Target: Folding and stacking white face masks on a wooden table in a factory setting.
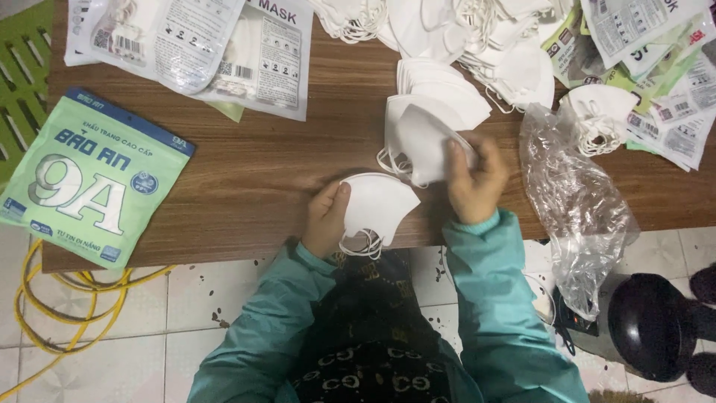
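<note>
— What are you working on, and where?

— A brown wooden table (253,172) over a pale tiled floor (134,328). A yellow cable (52,298) coils on the tiles below the table's near edge.

— How many masks are you handling?

— Two. My left hand (326,220) pinches one folded white mask (378,205) at the table's near edge, its loops hanging over. My right hand (475,183) closes on a second mask (426,142), just beyond it.

— And on the table?

— One green packet (93,175) at its left end, one crumpled clear bag (574,194) at its right, one loose heap of masks (462,37) at the far edge; too many to count.
</note>
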